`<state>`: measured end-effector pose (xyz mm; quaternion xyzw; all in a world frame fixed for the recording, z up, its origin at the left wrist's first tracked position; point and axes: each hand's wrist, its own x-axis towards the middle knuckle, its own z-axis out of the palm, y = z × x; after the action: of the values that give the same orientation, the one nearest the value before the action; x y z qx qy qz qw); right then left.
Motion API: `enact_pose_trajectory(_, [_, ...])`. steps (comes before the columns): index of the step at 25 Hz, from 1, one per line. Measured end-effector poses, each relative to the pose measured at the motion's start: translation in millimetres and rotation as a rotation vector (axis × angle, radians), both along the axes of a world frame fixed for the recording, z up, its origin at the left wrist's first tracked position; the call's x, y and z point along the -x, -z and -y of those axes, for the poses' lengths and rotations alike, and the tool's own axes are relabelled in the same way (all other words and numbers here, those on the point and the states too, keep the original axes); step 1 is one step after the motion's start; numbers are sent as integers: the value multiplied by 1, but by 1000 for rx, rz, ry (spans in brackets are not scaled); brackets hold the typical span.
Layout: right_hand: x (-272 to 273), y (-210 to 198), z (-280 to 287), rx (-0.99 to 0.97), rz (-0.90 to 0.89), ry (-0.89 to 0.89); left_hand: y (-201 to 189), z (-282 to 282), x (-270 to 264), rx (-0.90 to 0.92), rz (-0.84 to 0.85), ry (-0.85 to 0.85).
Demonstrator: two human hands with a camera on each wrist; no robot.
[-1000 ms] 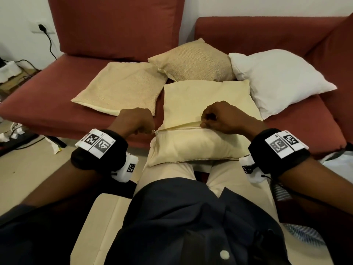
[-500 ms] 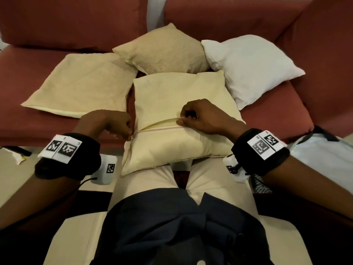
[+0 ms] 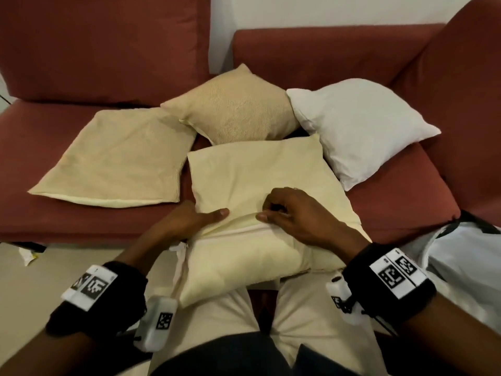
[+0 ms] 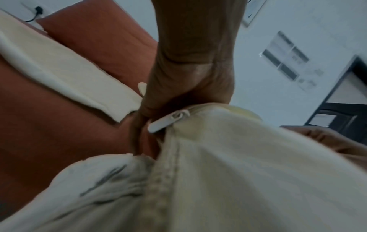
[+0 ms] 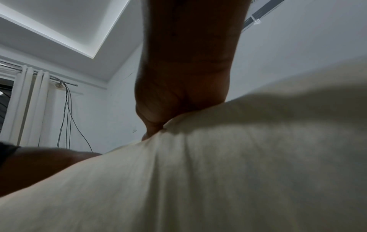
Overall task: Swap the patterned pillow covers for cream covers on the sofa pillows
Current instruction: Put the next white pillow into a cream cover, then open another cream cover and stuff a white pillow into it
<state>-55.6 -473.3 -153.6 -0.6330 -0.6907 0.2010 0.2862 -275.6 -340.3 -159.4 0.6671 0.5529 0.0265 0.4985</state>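
Note:
A cream-covered pillow (image 3: 260,169) lies across my lap and the sofa's front edge, zip side up. Its white zip pull (image 3: 180,246) hangs free at the left corner and shows close up as the zip pull (image 4: 166,122) in the left wrist view. My left hand (image 3: 195,218) holds the pillow's left edge, thumb laid flat on top, fingers hidden behind the edge. My right hand (image 3: 287,213) pinches the fabric flap over the zip near the middle. The cream cover (image 5: 218,172) fills the right wrist view and hides the fingertips of the right hand (image 5: 155,124).
On the red sofa (image 3: 379,213) lie a flat cream cover (image 3: 116,158) at left, a textured beige pillow (image 3: 235,104) behind, and a bare white pillow (image 3: 357,126) at right. White fabric (image 3: 461,267) lies at the right edge. A paper scrap (image 3: 29,256) is on the floor.
My left hand has let go of the zip pull and moved up onto the pillow's left edge. My right hand keeps its pinch on the flap. The flap now stands slightly lifted.

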Motion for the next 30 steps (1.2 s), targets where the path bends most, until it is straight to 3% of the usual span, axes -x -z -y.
enact_pose_trajectory(4, [5,-7,-1,15,-48,-7,-9,15,-4,98,334,-111])
enact_pose_trajectory(7, [-8,-23,5,-71,-215,33,-52,14,-14,-93,514,-144])
enact_pose_trajectory(10, [-30,-49,0,-153,-318,84,-127,1,-36,-431,578,-63])
enact_pose_trajectory(13, [-66,-72,-18,-175,-207,121,-201,-11,-68,-916,430,198])
enact_pose_trajectory(16, [-111,-73,-41,-162,-25,202,-231,-28,-116,-1522,-30,438])
enact_pose_trajectory(19, [-167,-55,-71,-26,220,346,-205,-71,-185,-1830,-316,594])
enact_pose_trajectory(21, [-206,-40,-96,85,391,446,-166,-119,-234,-1910,-374,667])
enact_pose_trajectory(23, [-233,-24,-117,227,505,527,-121,-160,-264,-1841,-486,773])
enact_pose_trajectory(25, [-257,-3,-139,343,520,592,-78,-195,-283,-1659,-583,776])
enact_pose_trajectory(27, [-276,30,-163,443,531,623,-34,-228,-301,-1529,-578,724])
enact_pose_trajectory(30, [-276,72,-189,472,673,641,2,-258,-322,-1473,-483,724])
